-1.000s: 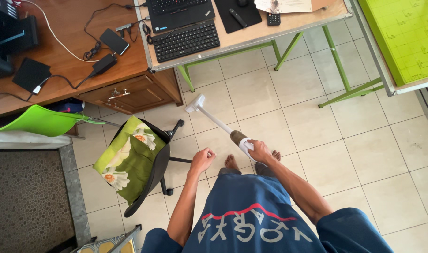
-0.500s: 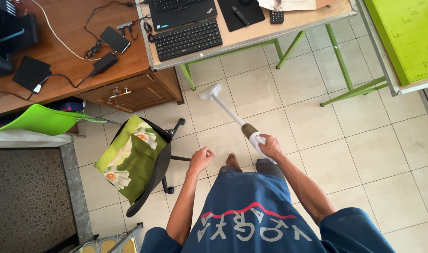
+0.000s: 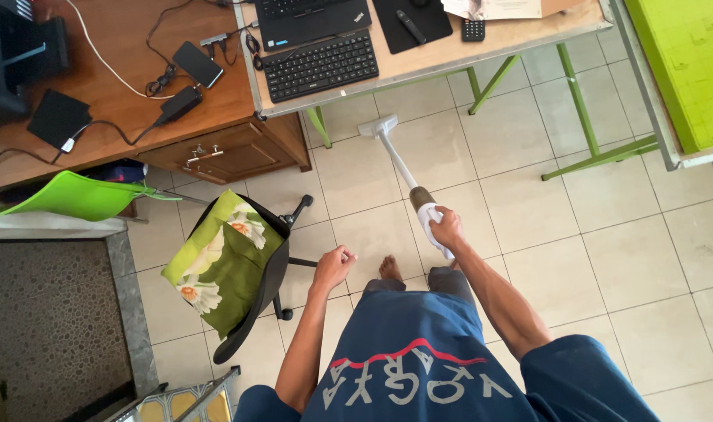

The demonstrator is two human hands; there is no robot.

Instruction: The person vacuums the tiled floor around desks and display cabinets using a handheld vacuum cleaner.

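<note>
Vacuum (image 3: 407,181) first: over the last second your white stick vacuum has travelled up the frame, its flat head sliding from the open tiles near the chair's base to the foot of the green-legged surface (image 3: 450,55) at upper centre, where it now sits just under the front edge, below the black keyboard (image 3: 320,66). Your right hand (image 3: 448,230) is wrapped tight around the vacuum's handle at mid-frame, and the arm behind it has stretched out further than it was a moment ago. Your left hand (image 3: 335,266) hangs curled in a loose fist, holding nothing, close to the black office chair (image 3: 251,289) with its green flowered cushion (image 3: 214,262); it has hardly moved. The stroke reads as a forward push that has carried the head across the tiled floor (image 3: 606,234) between your bare feet and the surface, so that strip looks covered, in my judgement, while the tiles toward the right of the frame and those under the chair have not been passed over in this stretch. The wooden desk (image 3: 114,109) at upper left with its phone and cables stays untouched.
</note>
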